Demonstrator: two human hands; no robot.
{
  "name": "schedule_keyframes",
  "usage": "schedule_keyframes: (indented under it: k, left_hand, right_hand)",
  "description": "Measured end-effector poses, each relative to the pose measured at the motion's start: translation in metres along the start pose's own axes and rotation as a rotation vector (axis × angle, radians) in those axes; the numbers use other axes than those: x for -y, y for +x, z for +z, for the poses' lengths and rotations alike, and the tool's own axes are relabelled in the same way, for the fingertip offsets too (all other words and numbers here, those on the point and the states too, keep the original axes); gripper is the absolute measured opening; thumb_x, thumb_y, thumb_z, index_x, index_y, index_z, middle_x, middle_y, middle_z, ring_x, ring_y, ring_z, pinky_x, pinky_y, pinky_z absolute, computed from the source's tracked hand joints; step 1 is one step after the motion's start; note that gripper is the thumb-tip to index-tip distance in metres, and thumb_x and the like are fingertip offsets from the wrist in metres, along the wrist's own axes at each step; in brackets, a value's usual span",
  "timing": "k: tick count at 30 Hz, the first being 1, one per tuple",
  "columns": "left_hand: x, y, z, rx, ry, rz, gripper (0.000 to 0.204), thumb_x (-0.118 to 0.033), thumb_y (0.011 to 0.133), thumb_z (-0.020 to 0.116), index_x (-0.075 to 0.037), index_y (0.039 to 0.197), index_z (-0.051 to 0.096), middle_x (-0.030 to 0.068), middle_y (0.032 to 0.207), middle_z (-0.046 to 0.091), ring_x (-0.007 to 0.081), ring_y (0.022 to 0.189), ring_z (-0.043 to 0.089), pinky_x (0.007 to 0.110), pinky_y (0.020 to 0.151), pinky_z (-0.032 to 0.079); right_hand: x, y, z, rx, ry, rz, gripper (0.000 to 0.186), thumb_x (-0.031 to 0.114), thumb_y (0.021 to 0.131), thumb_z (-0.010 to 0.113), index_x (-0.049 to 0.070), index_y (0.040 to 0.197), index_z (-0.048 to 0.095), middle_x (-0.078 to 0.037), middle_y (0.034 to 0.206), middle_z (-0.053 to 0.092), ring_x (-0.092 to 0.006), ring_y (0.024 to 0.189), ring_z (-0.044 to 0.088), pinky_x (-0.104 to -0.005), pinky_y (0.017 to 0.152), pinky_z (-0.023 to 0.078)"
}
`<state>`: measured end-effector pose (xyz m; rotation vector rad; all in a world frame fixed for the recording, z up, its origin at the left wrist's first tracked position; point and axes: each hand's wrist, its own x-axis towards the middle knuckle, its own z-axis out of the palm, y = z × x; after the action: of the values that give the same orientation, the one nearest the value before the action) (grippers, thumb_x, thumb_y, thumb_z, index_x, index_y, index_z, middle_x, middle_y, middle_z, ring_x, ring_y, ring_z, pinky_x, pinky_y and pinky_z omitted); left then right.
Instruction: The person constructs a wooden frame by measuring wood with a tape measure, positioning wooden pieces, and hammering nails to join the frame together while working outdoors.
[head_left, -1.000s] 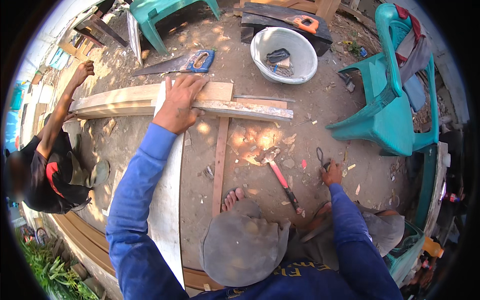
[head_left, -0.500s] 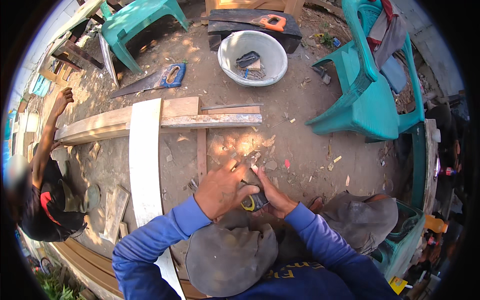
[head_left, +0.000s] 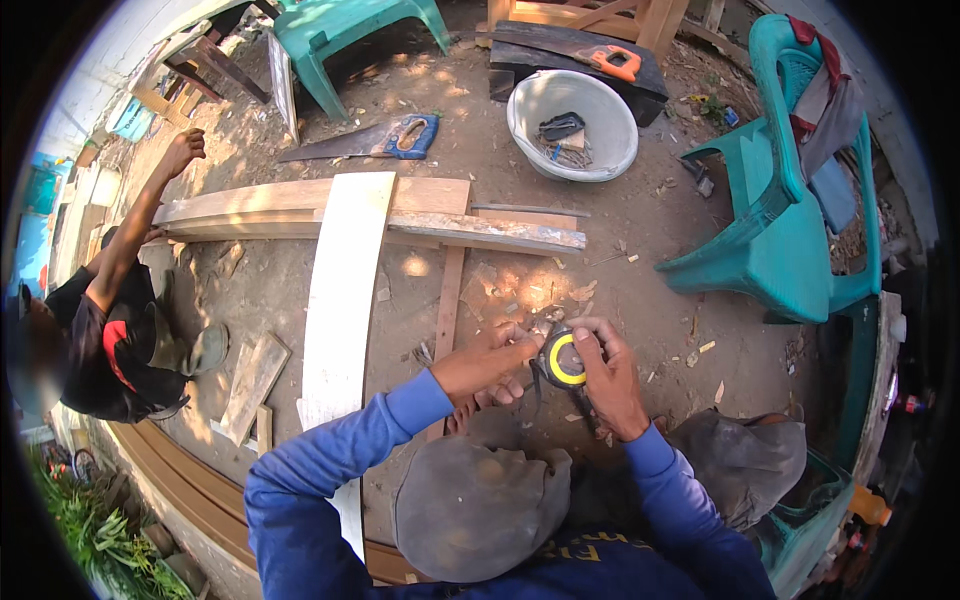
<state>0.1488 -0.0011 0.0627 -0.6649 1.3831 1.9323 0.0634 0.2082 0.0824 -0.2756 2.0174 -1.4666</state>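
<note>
A black tape measure with a yellow ring [head_left: 566, 360] is gripped in my right hand [head_left: 612, 378], thumb against its face. My left hand [head_left: 488, 362] is beside the tape measure's left edge, fingers bent together. What those fingers hold, if anything, is too small to make out. A dark strap hangs below the tape measure, between my hands. To the left of my hands lies a long white board [head_left: 345, 270], which crosses over several stacked wooden planks [head_left: 440, 195].
Two handsaws lie ahead, one blue-handled [head_left: 410, 138], one orange-handled [head_left: 614, 62] on a dark block. A white basin [head_left: 572, 90] holds small items. A green chair [head_left: 770, 240] stands right. At left, another person [head_left: 125, 340] crouches by the planks with one arm raised.
My hands have moved apart, and the tape measure has turned its yellow-ringed face up in my right hand. The whole view has shifted, so the surroundings appear farther right.
</note>
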Motion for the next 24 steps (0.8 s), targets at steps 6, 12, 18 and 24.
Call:
schedule_keyframes:
  k: [6,12,18,24]
  left_hand:
    - [-0.008,-0.001,0.007,0.123,-0.302,0.197,0.056,-0.037,0.104,0.062,0.000,0.145,0.049,0.0084,0.111,0.064,0.0158,0.082,0.070,0.028,0.071,0.061]
    - [-0.014,-0.001,0.010,0.101,-0.099,0.211,0.038,-0.030,0.105,0.062,-0.003,0.130,0.063,0.0084,0.110,0.068,0.0165,0.092,0.071,0.028,0.079,0.062]
    - [-0.024,0.005,0.010,0.115,-0.035,0.411,0.031,-0.027,0.104,0.064,-0.003,0.123,0.067,0.0081,0.113,0.069,0.0126,0.093,0.069,0.024,0.080,0.061]
    - [-0.036,-0.010,0.016,0.061,0.132,0.209,0.038,-0.025,0.094,0.077,-0.004,0.125,0.071,0.0065,0.103,0.073,0.0094,0.089,0.067,0.024,0.075,0.059]
  right_hand:
    - [0.011,-0.014,0.005,0.166,0.115,-0.020,0.053,0.037,0.095,0.072,0.000,0.126,0.051,-0.011,0.110,0.062,-0.0164,0.102,0.060,-0.0303,0.089,0.049]
    - [0.019,-0.016,-0.005,0.092,-0.124,-0.017,0.063,0.036,0.087,0.081,-0.001,0.128,0.051,-0.015,0.114,0.060,-0.0226,0.109,0.058,-0.0367,0.098,0.047]
    - [0.033,-0.017,-0.011,0.256,0.401,0.279,0.073,0.033,0.085,0.084,0.000,0.140,0.050,-0.020,0.120,0.062,-0.0294,0.117,0.062,-0.0391,0.098,0.049]
    - [0.017,-0.020,-0.007,0.113,-0.479,-0.299,0.067,0.018,0.080,0.089,0.002,0.132,0.050,-0.014,0.121,0.062,-0.0190,0.105,0.065,-0.0320,0.085,0.056]
